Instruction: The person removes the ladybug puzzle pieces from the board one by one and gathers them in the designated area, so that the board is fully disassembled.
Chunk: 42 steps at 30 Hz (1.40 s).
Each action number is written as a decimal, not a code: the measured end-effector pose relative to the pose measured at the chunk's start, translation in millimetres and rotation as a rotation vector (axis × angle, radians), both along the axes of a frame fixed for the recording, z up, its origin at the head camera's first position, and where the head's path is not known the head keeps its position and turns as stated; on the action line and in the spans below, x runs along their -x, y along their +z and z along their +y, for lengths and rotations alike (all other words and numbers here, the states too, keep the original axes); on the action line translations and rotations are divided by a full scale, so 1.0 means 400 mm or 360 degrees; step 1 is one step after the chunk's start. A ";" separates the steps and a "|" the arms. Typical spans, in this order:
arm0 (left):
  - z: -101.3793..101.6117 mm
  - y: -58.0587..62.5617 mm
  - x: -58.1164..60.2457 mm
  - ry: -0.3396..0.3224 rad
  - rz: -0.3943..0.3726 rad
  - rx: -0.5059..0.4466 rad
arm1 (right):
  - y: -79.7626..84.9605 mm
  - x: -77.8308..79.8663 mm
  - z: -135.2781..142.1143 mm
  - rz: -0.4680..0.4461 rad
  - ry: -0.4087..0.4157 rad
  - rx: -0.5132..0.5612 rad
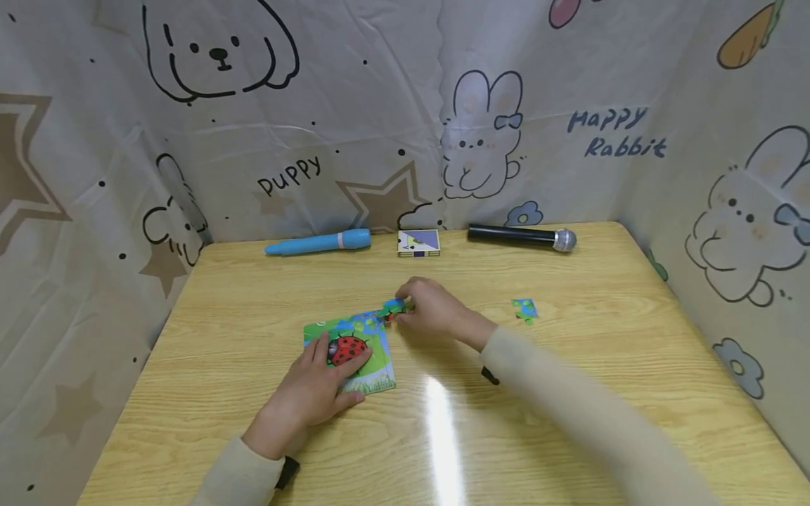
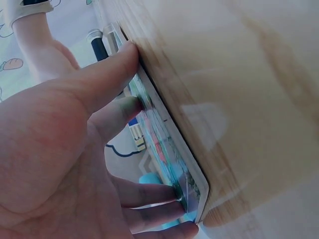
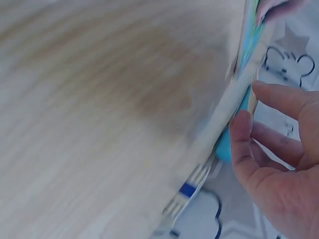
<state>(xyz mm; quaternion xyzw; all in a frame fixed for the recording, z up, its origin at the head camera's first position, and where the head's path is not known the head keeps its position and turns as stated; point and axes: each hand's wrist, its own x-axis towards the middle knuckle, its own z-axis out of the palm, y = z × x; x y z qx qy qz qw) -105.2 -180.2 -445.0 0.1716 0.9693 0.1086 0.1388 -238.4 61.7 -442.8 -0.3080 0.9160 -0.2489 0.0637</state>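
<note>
A ladybug jigsaw puzzle [image 1: 378,351] lies in its flat tray on the wooden table, left of centre. My left hand [image 1: 310,385] rests on it with spread fingers; in the left wrist view the fingertips [image 2: 177,191] touch its surface and the thumb lies along the tray's edge. At the puzzle's upper right corner my right hand [image 1: 433,309] pinches a small puzzle piece [image 1: 394,306] between thumb and fingers. The right wrist view shows that piece [image 3: 252,99] edge-on. Another loose puzzle piece [image 1: 524,309], blue and green, lies on the table to the right.
Along the back of the table [image 1: 253,288] lie a blue microphone-shaped stick [image 1: 319,242], a small card box [image 1: 418,242] and a black microphone [image 1: 522,237] with a silver head. Cartoon-printed cloth [image 1: 380,91] hangs behind and at both sides.
</note>
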 end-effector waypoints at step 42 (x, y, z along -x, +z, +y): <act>-0.003 -0.018 -0.012 -0.0095 0.0198 0.0048 | 0.012 0.038 0.301 -0.0142 -0.0169 -0.0343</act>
